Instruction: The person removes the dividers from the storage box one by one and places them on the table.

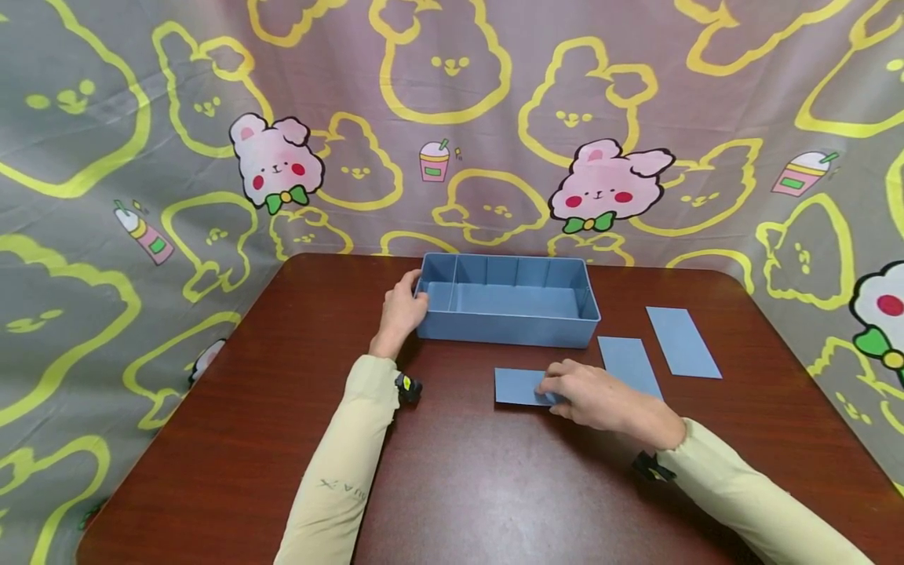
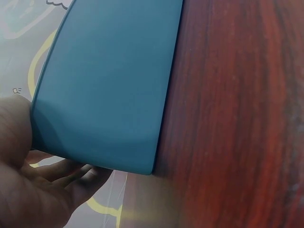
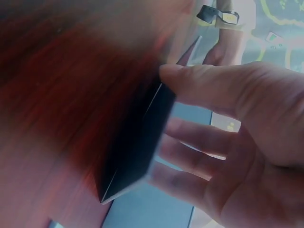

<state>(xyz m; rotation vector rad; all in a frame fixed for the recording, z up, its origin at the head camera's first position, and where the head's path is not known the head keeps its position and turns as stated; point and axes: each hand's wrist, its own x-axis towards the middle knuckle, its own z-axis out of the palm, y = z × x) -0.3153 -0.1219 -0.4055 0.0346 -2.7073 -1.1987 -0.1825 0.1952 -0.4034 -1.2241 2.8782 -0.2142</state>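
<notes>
A long blue open-topped box [image 1: 504,330] stands at the back of the table. One thin partition [image 1: 453,284] crosses it near its left end, and upright ribs line its back wall. My left hand [image 1: 402,311] holds that left end, thumb at the rim; in the left wrist view its fingers [image 2: 64,170] curl round the end wall. In front of the box, my right hand [image 1: 600,399] pinches a flat blue divider [image 1: 518,386] close over the table. The right wrist view shows its thumb on the near edge and fingers behind; there the divider's face [image 3: 137,142] looks dark.
Two more flat blue dividers, a nearer one [image 1: 631,362] and a farther one [image 1: 683,342], lie on the table to the right of the box. The brown wooden table [image 1: 268,408] ends at a patterned curtain [image 1: 487,180] behind and at both sides.
</notes>
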